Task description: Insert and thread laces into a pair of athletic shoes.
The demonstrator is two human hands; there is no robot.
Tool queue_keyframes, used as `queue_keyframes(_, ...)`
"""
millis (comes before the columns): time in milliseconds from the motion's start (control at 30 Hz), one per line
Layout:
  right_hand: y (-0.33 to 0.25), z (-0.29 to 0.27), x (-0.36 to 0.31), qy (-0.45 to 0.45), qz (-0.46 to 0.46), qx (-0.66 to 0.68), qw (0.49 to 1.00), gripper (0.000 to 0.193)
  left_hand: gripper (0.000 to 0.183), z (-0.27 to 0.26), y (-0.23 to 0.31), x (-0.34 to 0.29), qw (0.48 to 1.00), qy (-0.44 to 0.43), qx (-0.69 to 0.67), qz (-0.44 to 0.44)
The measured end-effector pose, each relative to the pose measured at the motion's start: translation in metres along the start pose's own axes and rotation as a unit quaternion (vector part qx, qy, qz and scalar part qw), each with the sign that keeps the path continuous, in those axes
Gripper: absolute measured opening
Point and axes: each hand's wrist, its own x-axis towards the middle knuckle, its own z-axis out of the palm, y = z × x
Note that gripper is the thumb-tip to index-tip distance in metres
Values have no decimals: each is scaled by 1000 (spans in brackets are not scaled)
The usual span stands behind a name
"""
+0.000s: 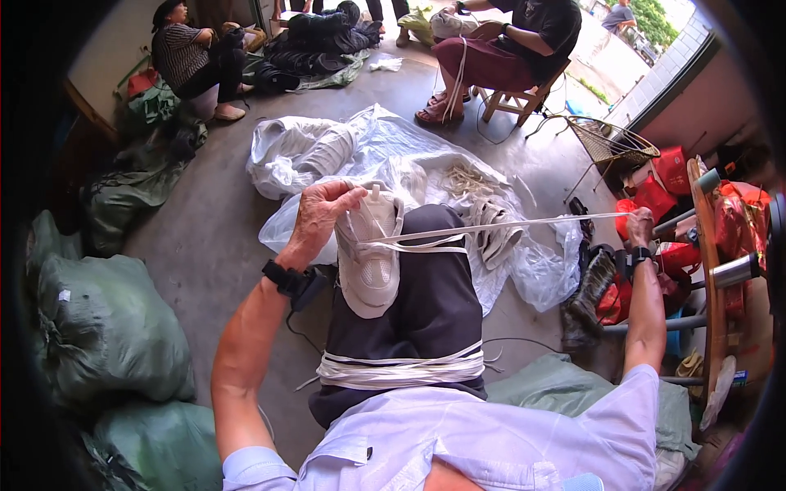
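Off-white shoe [370, 282], one, gripped by my left fingers [354, 199]; one lace [540, 222], taut in right fingers [640, 219]; plastic sheeting [389, 135] spread beyond.

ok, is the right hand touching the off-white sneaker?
Apart. The head view shows the right hand out to the right, gripping a white shoelace stretched across a wide gap from the off-white sneaker.

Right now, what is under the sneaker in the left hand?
Dark trousers show around the toe of the off-white sneaker in the left hand. Its sole is hidden, as is whatever lies directly beneath it.
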Motion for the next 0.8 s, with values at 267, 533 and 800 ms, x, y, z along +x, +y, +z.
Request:
queue_keyframes(267, -328, -125, -70, -187, -182, 490, 832, 6, 19, 2, -1, 2, 999, 14, 1, -38)
queue_keyframes(533, -509, -206, -112, -103, -496, 414, 757, 12, 19, 5, 3, 3, 998, 27, 14, -53)
queue_keyframes(800, -515, -206, -129, -31, -497, 310, 810, 21, 16, 2, 3, -3, 995, 89, -36, 0)
